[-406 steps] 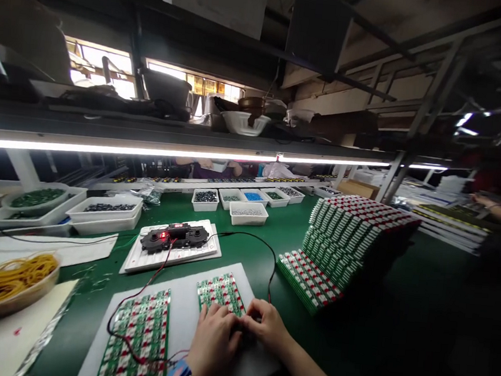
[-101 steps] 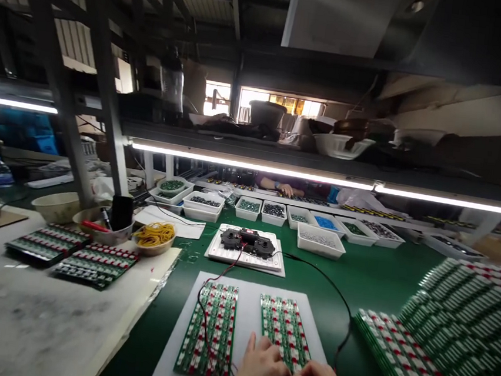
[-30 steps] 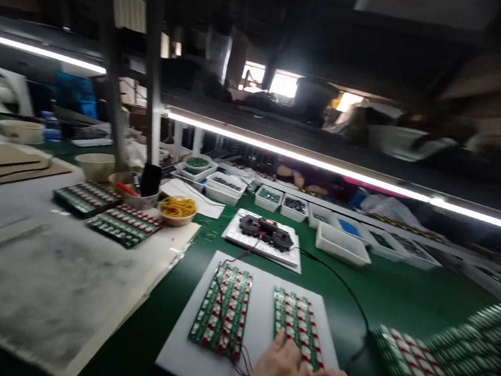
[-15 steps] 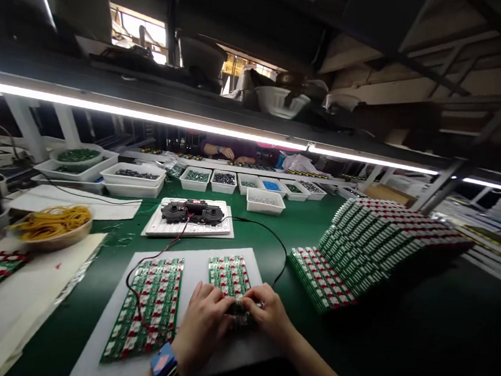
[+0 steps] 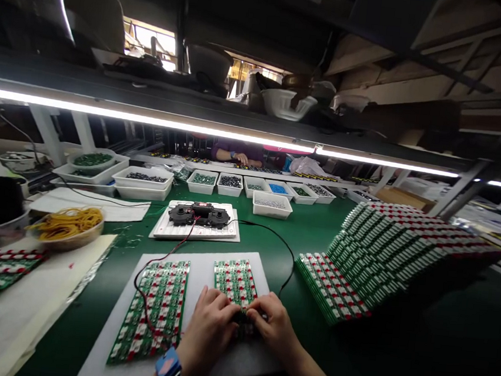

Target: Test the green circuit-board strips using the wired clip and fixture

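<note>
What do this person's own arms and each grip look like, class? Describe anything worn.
The left grip is an ungloved hand; its wrist wears a blue band with a pinkish mark and a dark strap beside it. The right grip is also ungloved, with no band visible. The right forearm shows no sleeve.

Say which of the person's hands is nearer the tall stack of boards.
Right. The right hand is to the left of the tall stack, not touching it; the left hand is farther left.
</note>
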`<state>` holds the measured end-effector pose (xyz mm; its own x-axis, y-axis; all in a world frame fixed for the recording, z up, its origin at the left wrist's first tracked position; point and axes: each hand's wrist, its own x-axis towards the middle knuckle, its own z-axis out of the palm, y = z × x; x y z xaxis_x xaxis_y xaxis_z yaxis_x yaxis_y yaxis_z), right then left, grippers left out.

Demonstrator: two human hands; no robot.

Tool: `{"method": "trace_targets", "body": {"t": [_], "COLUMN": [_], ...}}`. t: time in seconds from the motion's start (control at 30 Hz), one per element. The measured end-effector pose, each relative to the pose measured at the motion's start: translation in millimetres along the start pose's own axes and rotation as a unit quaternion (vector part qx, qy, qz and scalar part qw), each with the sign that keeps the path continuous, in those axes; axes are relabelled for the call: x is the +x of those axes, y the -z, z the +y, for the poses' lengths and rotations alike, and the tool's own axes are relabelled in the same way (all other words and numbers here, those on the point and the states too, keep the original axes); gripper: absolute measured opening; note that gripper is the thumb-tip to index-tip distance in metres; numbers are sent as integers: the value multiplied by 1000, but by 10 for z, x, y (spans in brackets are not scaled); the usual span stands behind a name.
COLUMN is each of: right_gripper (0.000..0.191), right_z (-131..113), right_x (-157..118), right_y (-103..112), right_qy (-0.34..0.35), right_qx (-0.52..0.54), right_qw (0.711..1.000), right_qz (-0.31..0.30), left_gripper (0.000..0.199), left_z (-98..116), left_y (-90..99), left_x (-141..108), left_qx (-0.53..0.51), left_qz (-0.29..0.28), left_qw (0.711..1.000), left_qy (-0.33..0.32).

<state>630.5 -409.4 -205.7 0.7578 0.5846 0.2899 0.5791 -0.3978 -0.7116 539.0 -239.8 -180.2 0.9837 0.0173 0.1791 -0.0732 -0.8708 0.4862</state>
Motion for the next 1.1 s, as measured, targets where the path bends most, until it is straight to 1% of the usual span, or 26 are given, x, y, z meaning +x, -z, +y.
{"method": "trace_targets", "body": {"t": [0.13,0.3,0.47,0.6,0.73,0.83,1.0,1.1], "right_gripper": [18,18,19,22,20,18,17,19], "right_z": [31,22,17,31,17,-11,-37,-39], "right_x": [-14,10,38,44,50,64,86,97], "right_y": [-15,5,8,-7,-14,-13,-23,-29], "right_qy": [-1,-31,-53,-60,-66,-84,-101,-105], "right_qx": [5,17,13,4,-3,-10,-39,-56], "right_qw": [1000,999,998,997,996,995,991,990], "right_qz": [2,-28,-41,-47,-52,-60,-80,-81], "left_gripper": [28,22,23,22,20,17,21,23], "left_z": [-2,-27,-63,-75,-60,-35,-12,-16], "left_y": [-2,3,-25,-33,-20,-7,-12,-27], "left_x": [-4,5,30,41,43,46,43,37], "left_qx": [1,-30,-42,-34,-11,1,-17,-26], "left_qz": [-6,-18,-24,-31,-41,-46,-53,-56], "left_qw": [1000,999,999,999,999,998,997,997], "left_qy": [-1,5,12,15,19,33,48,56]}}
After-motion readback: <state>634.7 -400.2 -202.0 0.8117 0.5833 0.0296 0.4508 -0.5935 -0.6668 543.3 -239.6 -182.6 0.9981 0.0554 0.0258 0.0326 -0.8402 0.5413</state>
